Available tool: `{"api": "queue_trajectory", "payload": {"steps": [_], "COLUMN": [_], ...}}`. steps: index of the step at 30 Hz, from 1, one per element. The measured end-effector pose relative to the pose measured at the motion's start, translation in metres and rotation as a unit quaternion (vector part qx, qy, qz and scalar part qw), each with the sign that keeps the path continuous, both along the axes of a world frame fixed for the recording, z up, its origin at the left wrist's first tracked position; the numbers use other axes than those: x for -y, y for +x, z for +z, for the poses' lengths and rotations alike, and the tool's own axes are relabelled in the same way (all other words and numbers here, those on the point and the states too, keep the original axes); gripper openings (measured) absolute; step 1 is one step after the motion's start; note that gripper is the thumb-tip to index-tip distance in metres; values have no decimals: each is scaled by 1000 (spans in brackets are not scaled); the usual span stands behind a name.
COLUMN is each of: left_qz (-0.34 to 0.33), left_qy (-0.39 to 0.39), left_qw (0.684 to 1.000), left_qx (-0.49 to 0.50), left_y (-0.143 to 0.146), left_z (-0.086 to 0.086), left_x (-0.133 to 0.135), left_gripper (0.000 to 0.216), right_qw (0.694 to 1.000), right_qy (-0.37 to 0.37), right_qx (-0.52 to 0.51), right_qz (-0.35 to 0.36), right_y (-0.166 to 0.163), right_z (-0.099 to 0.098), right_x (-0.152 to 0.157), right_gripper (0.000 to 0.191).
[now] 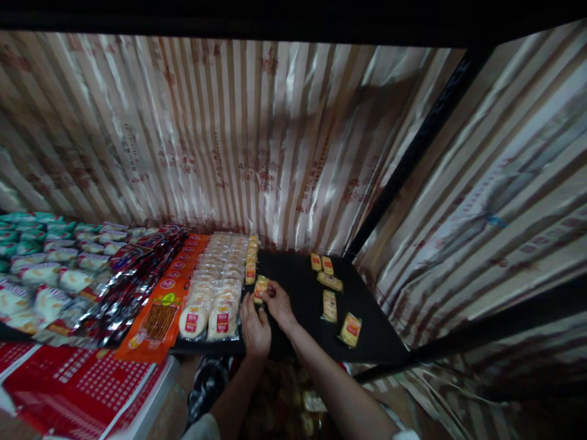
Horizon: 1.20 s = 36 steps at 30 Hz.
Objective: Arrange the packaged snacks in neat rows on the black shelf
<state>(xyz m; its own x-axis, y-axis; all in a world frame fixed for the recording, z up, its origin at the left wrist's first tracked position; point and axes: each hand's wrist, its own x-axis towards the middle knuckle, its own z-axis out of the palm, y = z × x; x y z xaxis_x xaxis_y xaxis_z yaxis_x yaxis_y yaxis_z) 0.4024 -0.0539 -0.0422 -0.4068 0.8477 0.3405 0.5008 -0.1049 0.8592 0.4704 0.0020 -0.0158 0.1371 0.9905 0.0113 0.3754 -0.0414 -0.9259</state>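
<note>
Both hands, left hand (255, 330) and right hand (277, 304), pinch a yellow packet (260, 288) (red-labelled) on the black shelf (298, 287).

Print on the loose yellow packets (351, 329) too small to read

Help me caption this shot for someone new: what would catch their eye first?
First, the shiny striped foil sheeting that wraps the back and right side. Below it, on a black shelf, rows of packaged snacks fill the left half, while a few yellow packets lie scattered on the right. At the centre, the left hand and right hand meet at one small yellow packet.
</note>
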Motion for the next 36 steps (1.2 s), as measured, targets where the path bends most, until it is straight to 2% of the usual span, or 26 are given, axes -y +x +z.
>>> {"api": "queue_trajectory", "payload": {"steps": [5,11,17,23,30,33,36], "left_qz": [-23,-34,-60,-91,-87,-94,-95], "left_qy": [7,10,15,33,35,48,56], "left_qw": [1000,998,997,995,996,994,994], "left_qx": [17,45,56,20,7,5,9], "left_y": [-1,-9,-13,-21,-16,-17,-19], "left_z": [-5,-20,-30,-39,-41,-38,-33], "left_x": [-11,-27,-35,-45,-42,-39,-35], "left_gripper": [40,44,60,60,54,53,52], "right_qw": [998,993,995,994,992,990,972], "right_qy": [41,50,40,48,32,40,81], "right_qx": [57,102,96,95,121,135,217], "right_qz": [-9,6,1,-1,15,6,-31], "right_y": [-16,-27,-31,-30,-29,-19,10], "right_z": [-2,-2,-4,-8,-9,-8,-3], "right_x": [-30,-42,-39,-38,-40,-31,-16], "right_gripper": [30,38,36,32,35,41,35]}}
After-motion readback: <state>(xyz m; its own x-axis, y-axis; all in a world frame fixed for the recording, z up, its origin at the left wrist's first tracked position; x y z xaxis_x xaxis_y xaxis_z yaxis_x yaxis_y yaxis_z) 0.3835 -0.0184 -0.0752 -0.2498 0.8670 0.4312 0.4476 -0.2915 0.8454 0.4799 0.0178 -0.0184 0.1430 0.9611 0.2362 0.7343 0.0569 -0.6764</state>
